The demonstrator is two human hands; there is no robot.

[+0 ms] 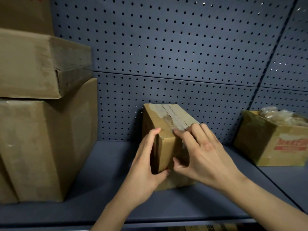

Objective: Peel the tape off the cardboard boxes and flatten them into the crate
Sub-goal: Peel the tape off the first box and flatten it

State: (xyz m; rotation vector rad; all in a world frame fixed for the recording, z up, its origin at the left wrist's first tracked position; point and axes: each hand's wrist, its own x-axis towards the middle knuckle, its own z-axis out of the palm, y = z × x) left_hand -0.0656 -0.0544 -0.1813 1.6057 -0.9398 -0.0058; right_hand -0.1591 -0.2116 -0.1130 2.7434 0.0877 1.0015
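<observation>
A small brown cardboard box [164, 119] stands on a blue metal shelf [103, 189], its top seam covered by worn pale tape [175, 117]. My left hand [146, 165] grips the box's near left corner, thumb on the front face and fingers around the left side. My right hand [198, 152] rests on the near top edge, its fingertips pinching at the near end of the tape and its thumb pressed against the front face. No crate is in view.
Large cardboard boxes [38, 144] are stacked at the left, one flat box [41, 64] on top. An open box [273, 140] with red print and plastic-wrapped contents sits at the right. A blue pegboard wall [183, 55] closes the back.
</observation>
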